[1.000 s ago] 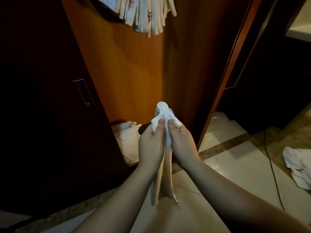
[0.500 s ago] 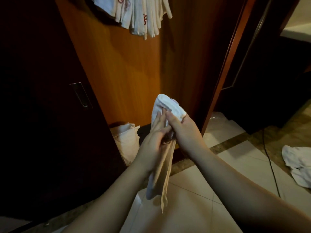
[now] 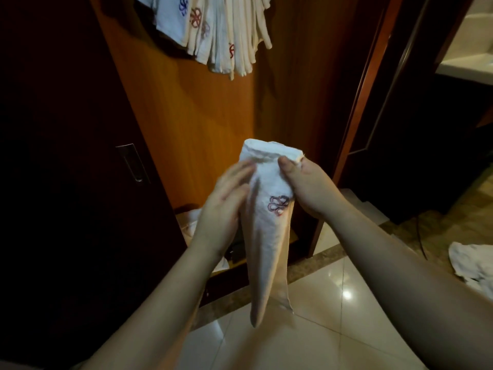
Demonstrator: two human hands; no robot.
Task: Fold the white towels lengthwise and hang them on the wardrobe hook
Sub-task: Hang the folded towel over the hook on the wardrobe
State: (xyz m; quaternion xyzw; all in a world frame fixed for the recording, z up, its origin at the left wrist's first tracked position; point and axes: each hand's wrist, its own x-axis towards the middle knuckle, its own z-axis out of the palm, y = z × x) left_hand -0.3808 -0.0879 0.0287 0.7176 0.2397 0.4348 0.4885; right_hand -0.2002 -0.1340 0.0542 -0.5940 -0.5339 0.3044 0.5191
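Observation:
A white towel [image 3: 266, 236] with a red and blue flower emblem hangs folded into a long narrow strip in front of the open wardrobe. My right hand [image 3: 306, 188] grips its upper right edge, thumb on the front. My left hand [image 3: 226, 198] lies against the towel's left side with fingers straight and blurred by motion. Several folded white towels [image 3: 213, 30] hang bunched high on the wooden wardrobe panel [image 3: 192, 116]; the hook itself is hidden behind them.
A dark wardrobe door with a metal recessed handle [image 3: 132, 162] stands at the left. White cloth [image 3: 190, 222] lies at the wardrobe's bottom. Another crumpled white towel [image 3: 472, 265] lies on the tiled floor at the right, near a black cable [image 3: 420, 236].
The towel has risen and its top has spread wider, showing the emblem. My left hand's fingers have straightened along its side. The view has tilted up toward the hanging towels.

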